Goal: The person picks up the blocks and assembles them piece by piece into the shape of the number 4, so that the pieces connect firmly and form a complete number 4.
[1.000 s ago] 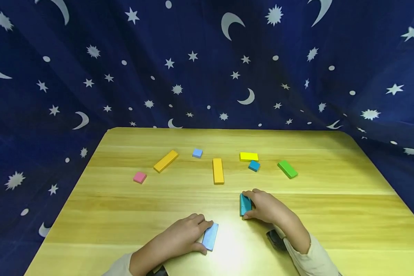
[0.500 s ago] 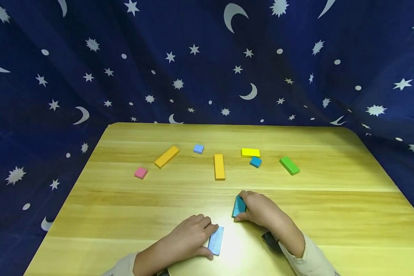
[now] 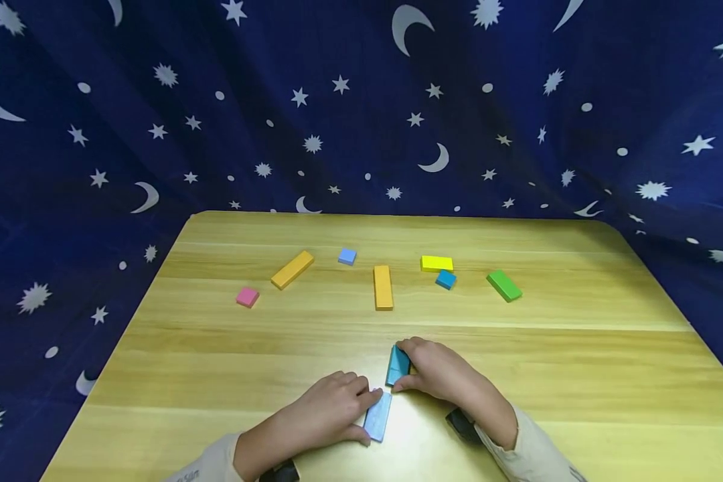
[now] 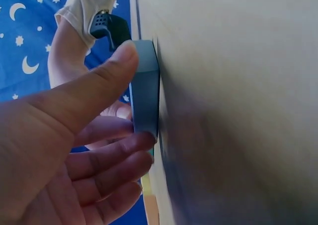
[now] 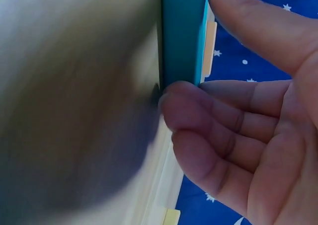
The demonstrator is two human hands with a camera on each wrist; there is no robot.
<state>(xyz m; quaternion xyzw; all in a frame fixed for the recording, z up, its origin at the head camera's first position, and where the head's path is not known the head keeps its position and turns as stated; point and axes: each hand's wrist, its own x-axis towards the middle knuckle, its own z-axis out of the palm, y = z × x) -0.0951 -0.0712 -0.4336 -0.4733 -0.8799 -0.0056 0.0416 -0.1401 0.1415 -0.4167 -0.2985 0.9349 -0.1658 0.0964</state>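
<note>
My left hand (image 3: 331, 410) pinches a light blue block (image 3: 377, 416) by its two ends, thumb at the near end and fingers at the far end. In the left wrist view this light blue block (image 4: 145, 93) stands close against the wooden surface. A teal block (image 3: 398, 366) is pinched lengthwise by my right hand (image 3: 436, 370), just beyond and a little right of the light blue one. The right wrist view has the teal block (image 5: 183, 36) between thumb and fingers. Only a narrow gap shows between the two blocks' nearest ends.
Farther back on the wooden table (image 3: 205, 375) lie a pink block (image 3: 248, 297), two orange blocks (image 3: 292, 270), a small blue block (image 3: 347, 256), a yellow block (image 3: 436, 264) with a darker blue block (image 3: 446, 279) close by it, and a green block (image 3: 504, 286). A starry curtain (image 3: 349, 100) hangs behind.
My right hand has moved left with the teal block, bringing it near the light blue one. My left hand has shifted slightly right with its block. The head view has tilted a little.
</note>
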